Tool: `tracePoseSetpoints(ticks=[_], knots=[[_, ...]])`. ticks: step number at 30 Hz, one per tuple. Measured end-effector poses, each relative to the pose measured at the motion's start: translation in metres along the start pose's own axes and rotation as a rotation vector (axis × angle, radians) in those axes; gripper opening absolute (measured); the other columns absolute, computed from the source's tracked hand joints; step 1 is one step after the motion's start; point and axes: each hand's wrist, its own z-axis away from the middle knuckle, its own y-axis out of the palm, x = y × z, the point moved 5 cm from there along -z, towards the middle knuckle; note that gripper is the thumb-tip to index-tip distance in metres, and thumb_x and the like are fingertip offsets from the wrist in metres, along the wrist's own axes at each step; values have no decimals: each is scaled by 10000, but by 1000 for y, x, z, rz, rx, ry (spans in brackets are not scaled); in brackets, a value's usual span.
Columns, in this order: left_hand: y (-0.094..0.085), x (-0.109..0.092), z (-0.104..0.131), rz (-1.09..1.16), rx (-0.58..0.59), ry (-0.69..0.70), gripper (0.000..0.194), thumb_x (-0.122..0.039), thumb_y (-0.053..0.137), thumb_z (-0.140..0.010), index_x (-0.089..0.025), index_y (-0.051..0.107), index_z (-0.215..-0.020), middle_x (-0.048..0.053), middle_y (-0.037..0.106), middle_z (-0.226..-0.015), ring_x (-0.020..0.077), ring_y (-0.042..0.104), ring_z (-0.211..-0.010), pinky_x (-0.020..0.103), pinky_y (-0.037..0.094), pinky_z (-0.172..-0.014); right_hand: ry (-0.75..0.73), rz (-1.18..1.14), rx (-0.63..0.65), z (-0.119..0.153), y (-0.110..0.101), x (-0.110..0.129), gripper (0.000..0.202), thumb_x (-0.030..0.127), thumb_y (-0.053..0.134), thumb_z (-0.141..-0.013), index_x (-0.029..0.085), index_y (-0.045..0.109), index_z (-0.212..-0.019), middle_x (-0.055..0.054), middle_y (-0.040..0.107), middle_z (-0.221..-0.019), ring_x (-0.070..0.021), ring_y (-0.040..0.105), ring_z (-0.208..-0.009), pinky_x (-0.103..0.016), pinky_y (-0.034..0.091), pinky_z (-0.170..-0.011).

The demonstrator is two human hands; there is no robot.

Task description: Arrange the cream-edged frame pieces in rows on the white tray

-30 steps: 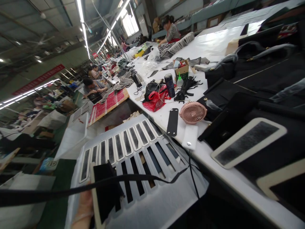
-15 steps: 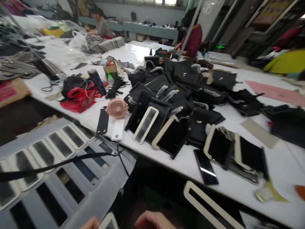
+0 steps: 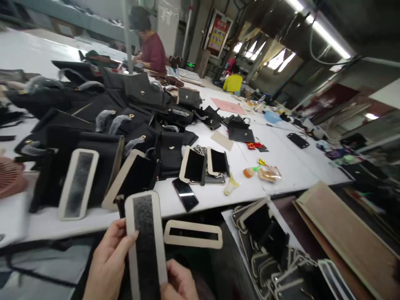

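Strip gripped in both hands

Near the bottom edge I see my left hand [image 3: 108, 262] and right hand [image 3: 179, 283] both clasping a cream-framed black strip [image 3: 146, 246], held upright just this side of the white table [image 3: 281, 166]. A phone [image 3: 185, 194] lies beyond.

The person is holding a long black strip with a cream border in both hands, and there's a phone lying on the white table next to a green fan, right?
Nearly. The head view shows the fan is pink, not green. Both the left hand and right hand do hold the cream-bordered black strip, and the phone lies on the white table.
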Motion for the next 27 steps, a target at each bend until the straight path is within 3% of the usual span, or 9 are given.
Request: tracePoseSetpoints(ticks=[3, 7, 11, 14, 17, 22, 27], knots=[[32, 6, -3, 52, -55, 3, 501, -526, 764, -726, -234, 562, -1079, -16, 609, -1016, 155, 566, -912, 138, 498, -753, -37, 142, -46, 7, -32, 23, 209, 382, 663, -675, 183, 626, -727, 47, 476, -600, -99, 373, -566, -234, 279, -513], [80, 5, -2, 76, -23, -59, 498, -489, 791, -679, -215, 572, -1033, -15, 609, -1008, 140, 564, -897, 120, 496, -715, -4, 167, -115, 14, -77, 34, 117, 254, 626, -655, 201, 613, -758, 54, 456, -618, -109, 372, -590, -234, 300, -534], [130, -2, 6, 92, 184, -165, 614, -462, 806, -632, -197, 566, -1131, 54, 620, -1160, 227, 601, -1024, 206, 543, -749, -2, -3, -137, 21, -118, 42, 169, 247, 624, -631, 199, 617, -792, 56, 491, -617, -107, 371, -566, -242, 338, -558], [157, -1, 11, 76, 342, -204, 712, -427, 811, -620, -195, 539, -1236, 101, 580, -1290, 288, 596, -1108, 287, 558, -842, -29, -122, -144, 28, -149, 58, 210, 292, 646, -657, 186, 638, -839, 45, 552, -632, -103, 399, -550, -245, 354, -570], [169, 9, 8, 12, 370, -213, 733, -444, 827, -580, -176, 567, -1211, 126, 575, -1305, 310, 623, -1065, 328, 564, -860, -35, -190, -212, 37, -186, 77, 237, 309, 668, -706, 200, 648, -916, 16, 647, -703, -139, 519, -603, -251, 392, -572], [168, 45, -3, -115, 394, -259, 674, -493, 816, -600, -176, 614, -1159, 129, 601, -1270, 298, 640, -1045, 321, 548, -876, -73, -242, -400, 52, -256, 105, 289, 230, 684, -751, 207, 637, -1035, 8, 710, -786, -153, 616, -677, -259, 493, -635], [159, 87, -16, -235, 361, -251, 648, -529, 795, -612, -177, 622, -1128, 114, 657, -1187, 283, 648, -1045, 290, 540, -877, -98, -268, -686, 76, -334, 125, 276, 241, 772, -661, 194, 659, -908, -2, 722, -774, -156, 632, -635, -246, 511, -530]])
